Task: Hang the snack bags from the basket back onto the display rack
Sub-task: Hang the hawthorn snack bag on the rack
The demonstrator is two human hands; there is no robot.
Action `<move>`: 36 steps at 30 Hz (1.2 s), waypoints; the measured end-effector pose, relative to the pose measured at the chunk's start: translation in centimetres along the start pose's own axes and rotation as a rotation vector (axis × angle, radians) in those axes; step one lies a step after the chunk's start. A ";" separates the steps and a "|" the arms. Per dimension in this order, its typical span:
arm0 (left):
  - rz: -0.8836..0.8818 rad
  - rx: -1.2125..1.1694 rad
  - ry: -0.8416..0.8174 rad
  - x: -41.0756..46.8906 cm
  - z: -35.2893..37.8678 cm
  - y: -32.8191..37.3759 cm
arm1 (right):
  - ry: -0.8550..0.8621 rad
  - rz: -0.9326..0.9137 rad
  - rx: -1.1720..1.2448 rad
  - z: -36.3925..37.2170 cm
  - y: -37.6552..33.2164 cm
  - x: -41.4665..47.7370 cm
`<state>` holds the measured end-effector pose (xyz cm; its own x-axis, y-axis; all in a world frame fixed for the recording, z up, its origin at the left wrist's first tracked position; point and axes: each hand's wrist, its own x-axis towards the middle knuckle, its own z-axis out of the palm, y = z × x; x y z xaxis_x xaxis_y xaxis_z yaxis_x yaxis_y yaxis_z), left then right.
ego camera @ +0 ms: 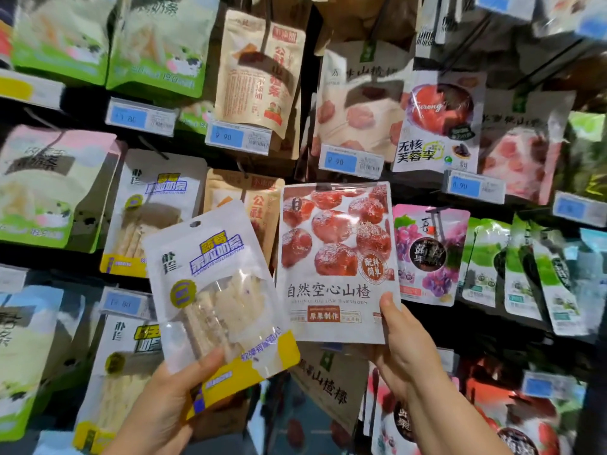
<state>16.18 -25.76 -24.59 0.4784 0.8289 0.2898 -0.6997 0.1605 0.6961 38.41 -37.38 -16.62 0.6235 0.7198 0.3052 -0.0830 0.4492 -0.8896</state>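
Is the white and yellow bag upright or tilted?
Tilted: the white and yellow bag leans with its top to the left, gripped low by the left hand.

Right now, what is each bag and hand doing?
Yellow bag: held up, tilted, not hung.
Red bag: held up, upright, not hung.
Left hand: grips yellow bag's bottom.
Right hand: pinches red bag's bottom corner.
Grape bag: hanging, untouched.

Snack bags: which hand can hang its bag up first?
Probably the left hand. Its white and yellow bag has its hole showing at the top, and matching bags hang just behind it. The right hand holds a red fruit bag with no clear match nearby.
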 end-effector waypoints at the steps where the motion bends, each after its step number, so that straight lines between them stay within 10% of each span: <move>1: 0.008 0.002 0.003 0.1 0.0 0.1 | 0.018 -0.006 0.010 0.0 0.0 0.2; 36: 0.033 0.029 0.011 1.0 -1.0 0.0 | 0.146 -0.015 0.055 0.7 -0.6 3.0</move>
<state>16.18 -24.39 -24.96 0.4494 0.8392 0.3063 -0.6992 0.1170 0.7053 39.78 -35.10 -14.97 0.7313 0.6296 0.2622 -0.1124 0.4904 -0.8642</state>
